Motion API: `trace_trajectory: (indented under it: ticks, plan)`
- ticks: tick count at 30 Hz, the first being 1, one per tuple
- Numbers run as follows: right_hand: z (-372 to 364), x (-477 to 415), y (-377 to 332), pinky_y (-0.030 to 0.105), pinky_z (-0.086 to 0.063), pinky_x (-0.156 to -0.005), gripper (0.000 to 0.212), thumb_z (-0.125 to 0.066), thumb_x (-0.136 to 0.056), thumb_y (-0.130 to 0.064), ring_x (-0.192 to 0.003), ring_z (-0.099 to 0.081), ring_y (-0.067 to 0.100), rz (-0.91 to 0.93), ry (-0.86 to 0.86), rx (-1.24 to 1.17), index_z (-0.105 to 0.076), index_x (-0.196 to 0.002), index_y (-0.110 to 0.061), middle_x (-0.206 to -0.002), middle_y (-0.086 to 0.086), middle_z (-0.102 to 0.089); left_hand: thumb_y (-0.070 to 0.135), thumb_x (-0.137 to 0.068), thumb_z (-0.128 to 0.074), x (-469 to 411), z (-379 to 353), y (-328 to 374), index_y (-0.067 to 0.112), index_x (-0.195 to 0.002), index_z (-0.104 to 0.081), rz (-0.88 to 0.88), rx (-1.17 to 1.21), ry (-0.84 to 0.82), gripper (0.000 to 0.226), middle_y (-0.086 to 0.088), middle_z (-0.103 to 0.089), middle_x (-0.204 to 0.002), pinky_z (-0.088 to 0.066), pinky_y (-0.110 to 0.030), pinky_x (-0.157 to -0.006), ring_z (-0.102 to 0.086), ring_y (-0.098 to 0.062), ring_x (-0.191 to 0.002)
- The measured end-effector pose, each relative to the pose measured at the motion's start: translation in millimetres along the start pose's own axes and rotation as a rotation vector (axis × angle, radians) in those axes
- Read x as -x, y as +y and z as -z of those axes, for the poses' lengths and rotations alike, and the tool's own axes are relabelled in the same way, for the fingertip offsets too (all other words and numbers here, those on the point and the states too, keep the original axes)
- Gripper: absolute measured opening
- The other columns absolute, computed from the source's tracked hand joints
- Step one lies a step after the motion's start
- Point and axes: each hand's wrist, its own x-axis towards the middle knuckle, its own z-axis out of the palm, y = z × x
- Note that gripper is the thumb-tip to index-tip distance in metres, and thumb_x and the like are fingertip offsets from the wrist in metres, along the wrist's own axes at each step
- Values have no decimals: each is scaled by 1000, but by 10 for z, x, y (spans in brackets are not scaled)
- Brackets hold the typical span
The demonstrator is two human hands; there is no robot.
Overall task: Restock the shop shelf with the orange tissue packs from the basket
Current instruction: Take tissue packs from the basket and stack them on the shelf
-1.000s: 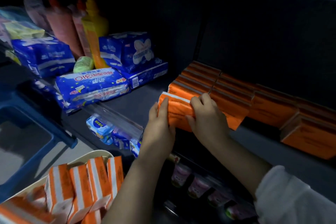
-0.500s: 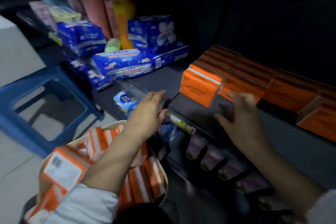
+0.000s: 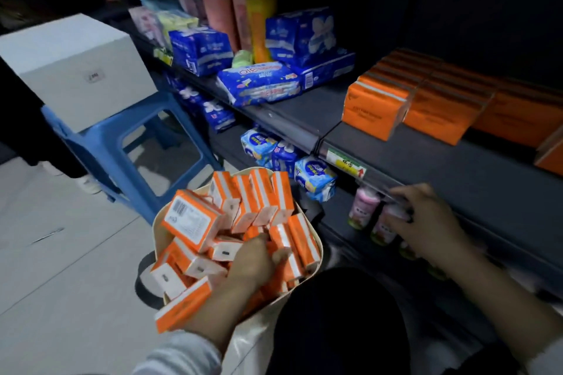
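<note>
Dozens of orange tissue packs (image 3: pixel 195 222) fill my basket (image 3: pixel 316 245); left hand (image 3: pixel 254 262) closing on one, grip unclear; right hand (image 3: pixel 426 219) empty, fingers loosely spread; next, lift to shelf (image 3: pixel 441 161).

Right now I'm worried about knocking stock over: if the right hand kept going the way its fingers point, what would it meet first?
Probably the pink bottles under the shelf edge. The right hand points left toward them, fingertips already at or nearly touching the nearer one; blur and depth leave contact unclear.

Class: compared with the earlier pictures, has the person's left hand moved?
Yes. The left hand has moved down, away from the shelf edge, into the basket among the orange tissue packs.
</note>
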Motion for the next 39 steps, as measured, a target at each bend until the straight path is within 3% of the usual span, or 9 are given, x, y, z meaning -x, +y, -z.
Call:
trace_trajectory:
  ticks: [6, 9, 13, 17, 23, 26, 29, 33, 39]
  plan:
    - [44, -69, 142, 30, -44, -83, 43, -74, -76, -18, -96, -58, 22, -38, -30, 3, -60, -117, -12, -112, 7, -50, 34, -85, -65, -309, -314, 315, 6, -145, -17, 100, -5, 60, 82, -24, -48, -132, -39, -36, -97, -49, -37, -121]
    - [74, -68, 204, 26, -41, -77, 42, -74, -77, -19, -88, -56, 17, -48, -50, -33, -59, -117, -12, -107, 2, -46, 24, -88, -58, -313, -242, 324, 6, -130, -34, 142, 15, 63, 51, -22, -58, -122, -42, -36, -91, -55, -35, -114]
    - [89, -77, 169, 25, -41, -75, 41, -70, -80, -17, -87, -54, 14, -33, -87, -77, -58, -119, -13, -109, 0, -49, 20, -83, -68, -167, 171, 345, 14, -136, -38, 104, 156, 91, 61, -14, -59, -123, -46, -32, -94, -58, -29, -111]
    - [8, -74, 62, 26, -47, -75, 37, -73, -79, -20, -82, -60, 14, -40, -109, -269, -61, -113, -15, -98, 0, -61, 4, -82, -68, 195, 563, 568, 24, -118, -49, -27, 644, 34, 45, -6, -66, -99, -56, -27, -75, -65, -19, -80]
    - [-6, -14, -73, 18, -43, -70, 47, -62, -84, -37, -87, -59, -2, -151, -271, -591, -52, -127, -21, -112, -4, -63, -10, -83, -60, 336, 546, 997, 16, -123, -47, -175, 1136, -53, 50, -15, -60, -120, -55, -46, -83, -62, -34, -107]
    - [6, 34, -81, 27, -48, -82, 51, -64, -86, -32, -105, -60, 7, -162, -367, -770, -45, -132, -24, -121, -7, -61, -13, -81, -62, 386, 479, 1186, 22, -118, -46, -382, 1036, 20, 54, -10, -60, -113, -53, -41, -90, -62, -22, -106]
    - [32, 28, -50, 38, -49, -93, 70, -70, -72, -54, -109, -60, 16, -230, -335, -929, -44, -133, -28, -133, -2, -54, -17, -74, -61, 438, 454, 1264, 30, -112, -43, -710, 664, 277, 63, 13, -56, -110, -44, -15, -91, -57, 3, -100]
    - [213, 13, -49, 35, -55, -85, 77, -46, -72, -64, -107, -63, 29, -407, -455, -1280, -43, -134, -18, -127, 6, -57, 1, -78, -52, 384, 439, 1230, 20, -109, -54, -1182, 68, 496, 37, 2, -62, -112, -31, -18, -105, -54, -13, -109]
    - [242, 39, -90, 29, -57, -78, 37, -59, -88, -12, -93, -69, 23, -372, -326, -1234, -52, -122, -1, -108, 16, -68, 16, -93, -49, 330, 435, 1212, 19, -110, -53, -1245, -135, 551, 18, -3, -56, -122, -32, -35, -108, -48, -23, -122]
